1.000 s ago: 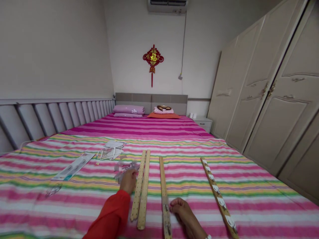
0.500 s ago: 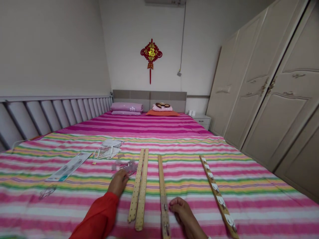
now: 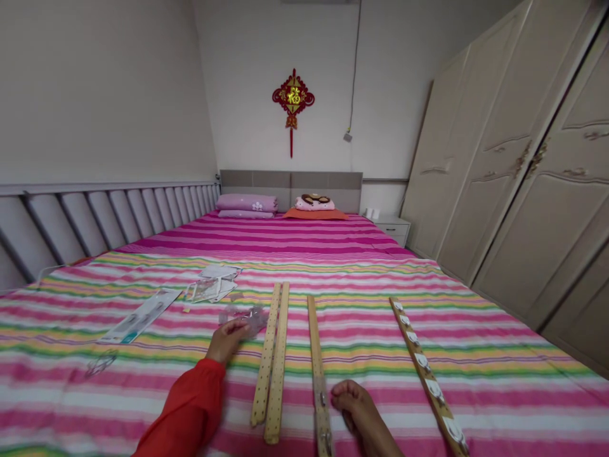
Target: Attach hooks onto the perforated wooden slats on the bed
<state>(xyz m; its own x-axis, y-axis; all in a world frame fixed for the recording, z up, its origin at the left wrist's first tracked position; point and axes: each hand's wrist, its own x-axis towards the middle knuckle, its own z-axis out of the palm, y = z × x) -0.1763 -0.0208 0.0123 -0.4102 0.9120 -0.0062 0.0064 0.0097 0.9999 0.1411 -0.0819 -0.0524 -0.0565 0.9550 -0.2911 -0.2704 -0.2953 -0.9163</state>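
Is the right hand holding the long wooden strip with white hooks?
No, the right hand rests beside the plain middle wooden slat, while the long wooden strip with white hooks lies apart, farther right.

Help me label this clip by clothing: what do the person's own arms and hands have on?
A long red sleeve covers the left arm to the wrist; the left hand is ungloved. The right hand and forearm are uncovered: no sleeve, glove or ring shows.
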